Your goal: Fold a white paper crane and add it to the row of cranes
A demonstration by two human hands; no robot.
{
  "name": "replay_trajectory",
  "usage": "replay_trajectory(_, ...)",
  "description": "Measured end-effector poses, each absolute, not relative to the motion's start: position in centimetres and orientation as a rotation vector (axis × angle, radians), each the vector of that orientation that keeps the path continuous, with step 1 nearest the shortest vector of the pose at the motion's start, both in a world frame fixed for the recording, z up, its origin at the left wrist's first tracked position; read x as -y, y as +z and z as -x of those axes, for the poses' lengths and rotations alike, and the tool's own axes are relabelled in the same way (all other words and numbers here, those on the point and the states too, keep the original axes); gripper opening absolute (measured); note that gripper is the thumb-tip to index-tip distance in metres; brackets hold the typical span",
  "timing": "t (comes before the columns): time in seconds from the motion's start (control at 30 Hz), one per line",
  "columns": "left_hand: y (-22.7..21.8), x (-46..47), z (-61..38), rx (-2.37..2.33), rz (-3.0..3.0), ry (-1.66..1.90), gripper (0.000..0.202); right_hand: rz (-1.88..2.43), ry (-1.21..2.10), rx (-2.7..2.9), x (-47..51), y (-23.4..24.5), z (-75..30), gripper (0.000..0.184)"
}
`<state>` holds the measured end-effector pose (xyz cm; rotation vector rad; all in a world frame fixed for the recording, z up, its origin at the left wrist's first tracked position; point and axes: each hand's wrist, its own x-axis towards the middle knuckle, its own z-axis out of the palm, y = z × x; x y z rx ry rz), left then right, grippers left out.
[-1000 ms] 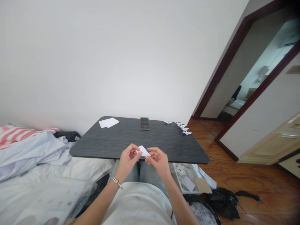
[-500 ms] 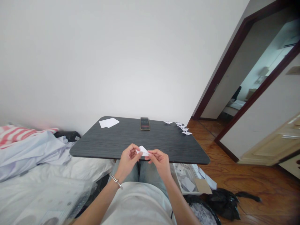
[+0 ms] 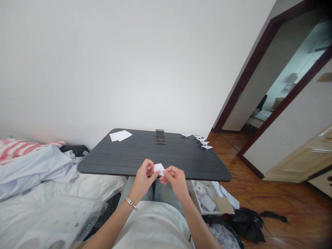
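Paper piece [image 3: 159,168], small, white and folded, pinched from both sides: left hand [image 3: 143,177] closed on its left edge with thumb and fingertips, right hand [image 3: 175,177] closed on its right edge likewise; silver bracelet [image 3: 130,202] on the left wrist. Held over the lap at the near rim of the dark table [image 3: 124,157], seen against the tabletop; contact with the table not discernible. Nothing between camera and paper but the fingers themselves, covering its lower corners. Farther out on the tabletop: phone [image 3: 160,136] at the far middle, loose white sheets [image 3: 120,135] at the far left corner, row of small folded figures [image 3: 202,141] along the far right edge, all well apart from the hands. Left of the table, rumpled pale bedding [image 3: 38,169] with a red-striped cloth [image 3: 15,148]; right of the knees, on the wood floor [image 3: 272,197], open box of paper scraps [image 3: 207,202] and black bag [image 3: 247,223]; open doorway [image 3: 275,90] beyond. Paper midway between the two hands, touching both, upper edge clear above the fingertips. Compared with half a second earlier: hands drawn closer together, paper showing shorter and squarer, pointed right tip no longer visible.
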<state>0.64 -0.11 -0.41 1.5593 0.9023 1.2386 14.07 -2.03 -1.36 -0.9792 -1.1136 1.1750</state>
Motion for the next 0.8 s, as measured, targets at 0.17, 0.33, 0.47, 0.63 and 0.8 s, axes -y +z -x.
replay_trajectory(0.17, -0.36, 0.25, -0.84, -0.877, -1.456, 1.242, 0.025, 0.973, 1.175, 1.107, 2.17, -1.22, -13.79, 0.020)
replay_trajectory(0.33, -0.08, 0.44, -0.79, -0.871, -1.449, 1.282, 0.027, 0.965, 1.145, 1.089, 2.12, -1.36, -13.89, 0.021)
replay_trajectory(0.47, 0.12, 0.51, -0.64, -0.892, -1.502, 1.320, 0.022, 0.956, 1.111, 1.069, 2.14, -1.39, -14.04, 0.021)
replay_trajectory(0.63, 0.08, 0.37, -0.67, -0.862, -1.465, 1.271, 0.020, 0.938, 1.141, 1.051, 2.09, -1.45, -14.01, 0.021)
replay_trajectory(0.8, 0.03, 0.37, -0.72, -0.835, -1.451, 1.241, 0.020, 0.939, 1.164, 1.045, 2.04, -1.60, -13.99, 0.021)
